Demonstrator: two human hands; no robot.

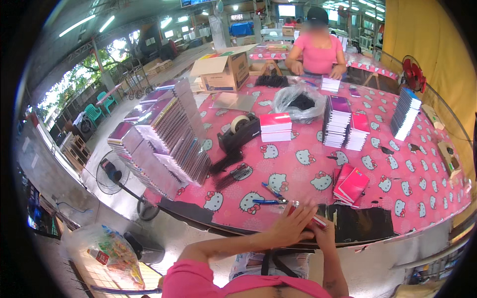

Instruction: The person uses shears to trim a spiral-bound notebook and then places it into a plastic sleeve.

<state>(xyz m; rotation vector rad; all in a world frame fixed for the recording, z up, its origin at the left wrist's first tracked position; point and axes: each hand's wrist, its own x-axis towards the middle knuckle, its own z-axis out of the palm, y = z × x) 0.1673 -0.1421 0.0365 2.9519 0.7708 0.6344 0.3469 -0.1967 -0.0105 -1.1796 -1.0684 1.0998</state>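
Note:
At the table's near edge, a small red notebook (319, 222) is held between my two hands. My left hand (292, 225) lies across its top with fingers fairly straight, hiding most of it. From the other side, my right hand (324, 236) grips the notebook's right end; its fingers are partly covered. Just beyond my left hand rest blue-handled pliers (271, 201), apparently spread. Several red notebooks (352, 185) lie fanned in a loose pile to the right. Black binding coils (233, 178) are on the tabletop farther left.
Tall stacks of spiral notebooks (171, 136) stand at left, beside a black tape dispenser (239, 133). More stacks (338, 121) and a plastic bag of black coils (299, 103) are farther back. A co-worker (318, 52) handles notebooks across the table. A cardboard box (221, 72) sits behind.

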